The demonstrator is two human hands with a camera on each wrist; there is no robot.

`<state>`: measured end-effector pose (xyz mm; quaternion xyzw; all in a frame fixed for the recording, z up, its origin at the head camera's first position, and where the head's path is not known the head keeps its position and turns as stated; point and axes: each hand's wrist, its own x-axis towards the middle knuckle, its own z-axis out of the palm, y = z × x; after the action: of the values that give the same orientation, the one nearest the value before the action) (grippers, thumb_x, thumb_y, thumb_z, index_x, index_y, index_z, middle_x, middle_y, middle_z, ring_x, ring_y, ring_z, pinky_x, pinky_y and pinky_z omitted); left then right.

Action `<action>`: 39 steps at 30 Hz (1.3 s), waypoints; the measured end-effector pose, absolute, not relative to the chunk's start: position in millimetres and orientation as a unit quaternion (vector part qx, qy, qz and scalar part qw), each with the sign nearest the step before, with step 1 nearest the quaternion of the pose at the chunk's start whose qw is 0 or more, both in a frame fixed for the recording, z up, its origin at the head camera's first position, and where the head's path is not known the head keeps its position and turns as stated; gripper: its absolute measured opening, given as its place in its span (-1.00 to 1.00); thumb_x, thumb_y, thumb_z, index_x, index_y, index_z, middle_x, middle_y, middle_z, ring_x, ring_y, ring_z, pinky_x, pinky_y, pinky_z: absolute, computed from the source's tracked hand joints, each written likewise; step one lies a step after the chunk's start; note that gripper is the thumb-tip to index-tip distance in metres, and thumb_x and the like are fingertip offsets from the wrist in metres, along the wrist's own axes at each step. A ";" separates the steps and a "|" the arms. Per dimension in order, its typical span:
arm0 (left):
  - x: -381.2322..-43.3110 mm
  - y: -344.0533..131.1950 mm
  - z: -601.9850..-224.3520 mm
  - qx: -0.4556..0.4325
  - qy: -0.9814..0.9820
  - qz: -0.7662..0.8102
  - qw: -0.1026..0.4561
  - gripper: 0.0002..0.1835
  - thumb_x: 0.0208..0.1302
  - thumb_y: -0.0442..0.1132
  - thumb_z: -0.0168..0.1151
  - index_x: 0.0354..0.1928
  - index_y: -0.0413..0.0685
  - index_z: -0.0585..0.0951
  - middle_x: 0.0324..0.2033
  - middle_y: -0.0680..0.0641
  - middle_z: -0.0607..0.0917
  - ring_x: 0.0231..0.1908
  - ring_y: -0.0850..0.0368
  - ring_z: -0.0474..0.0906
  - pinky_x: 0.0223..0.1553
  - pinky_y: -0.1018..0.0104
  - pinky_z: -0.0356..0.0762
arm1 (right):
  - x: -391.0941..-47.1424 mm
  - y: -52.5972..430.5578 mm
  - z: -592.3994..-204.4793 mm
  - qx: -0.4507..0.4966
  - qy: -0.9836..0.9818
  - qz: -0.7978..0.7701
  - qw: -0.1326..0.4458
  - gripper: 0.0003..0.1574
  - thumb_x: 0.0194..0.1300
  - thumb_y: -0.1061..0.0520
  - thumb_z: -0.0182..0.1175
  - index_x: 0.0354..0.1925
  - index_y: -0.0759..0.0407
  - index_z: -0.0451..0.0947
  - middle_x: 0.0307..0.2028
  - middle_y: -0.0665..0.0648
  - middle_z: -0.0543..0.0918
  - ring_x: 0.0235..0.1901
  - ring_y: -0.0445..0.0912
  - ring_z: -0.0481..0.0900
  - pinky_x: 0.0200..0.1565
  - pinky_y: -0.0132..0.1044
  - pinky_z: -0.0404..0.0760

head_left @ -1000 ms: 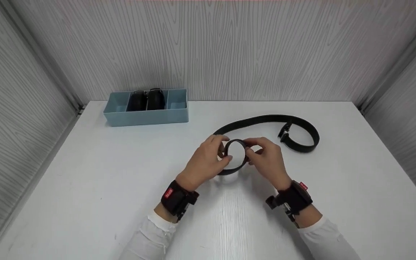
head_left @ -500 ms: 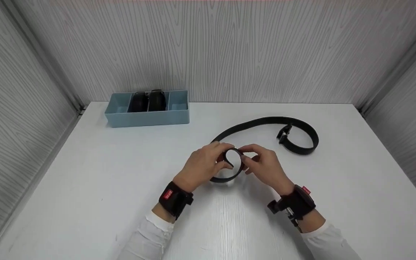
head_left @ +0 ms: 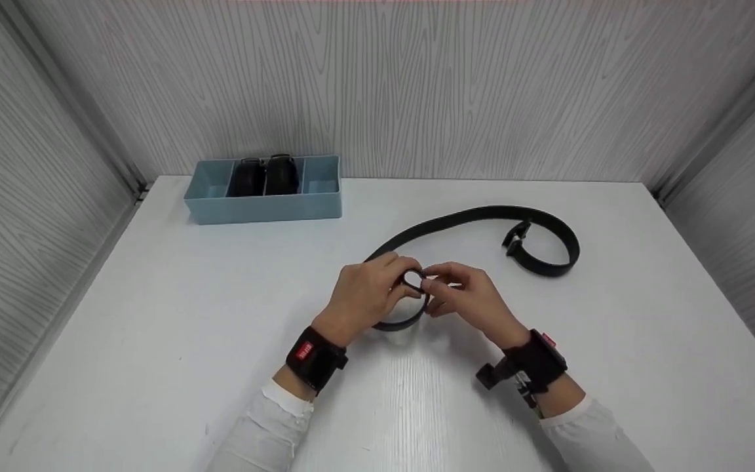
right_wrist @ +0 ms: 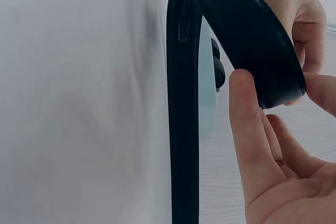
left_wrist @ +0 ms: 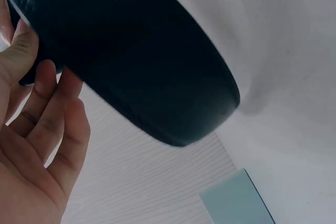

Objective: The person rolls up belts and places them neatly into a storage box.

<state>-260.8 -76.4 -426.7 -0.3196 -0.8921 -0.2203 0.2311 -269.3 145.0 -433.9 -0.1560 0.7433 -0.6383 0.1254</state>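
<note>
A long black belt (head_left: 476, 214) lies on its edge across the white table, curving back to its buckle (head_left: 515, 240) at the right. My left hand (head_left: 366, 298) pinches a small coil at the belt's other end between thumb and fingers. From the right side, my right hand (head_left: 472, 298) pinches the same coil with thumb and forefinger. Below the coil a wider bend of belt hangs down. In the left wrist view the strap (left_wrist: 142, 61) bows out broadly past the fingers. The right wrist view shows the strap (right_wrist: 185, 119) running down from the bend, with a slim slot-like mark inside it.
A light blue divided box (head_left: 266, 211) stands at the back left. Two rolled black belts sit in its middle compartments, one of them a rolled belt (head_left: 281, 176) with its buckle on top. Grey wood-grained walls (head_left: 377, 92) enclose the table at the back and sides.
The coil between my hands has become clearly smaller and tighter. Both hands have shifted slightly to the left and nearer to me. The buckle end stays in place.
</note>
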 end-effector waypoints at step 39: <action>-261.0 -74.4 -431.9 -0.320 -0.885 -0.216 0.261 -0.70 0.18 -0.17 0.58 -0.23 -0.05 0.60 -0.39 0.05 0.59 -0.45 0.25 0.54 -0.55 0.36 0.50 | -274.9 155.8 -441.3 -0.164 0.702 -0.674 0.160 -0.46 0.32 0.16 0.45 0.21 0.33 0.62 0.04 0.27 0.75 -0.17 0.02 0.77 -0.02 -0.05 0.74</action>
<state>-261.0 -74.4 -431.9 -0.3197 -0.8848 -0.2165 0.2610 -274.9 155.8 -441.3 -0.1639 0.7020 -0.6743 0.1604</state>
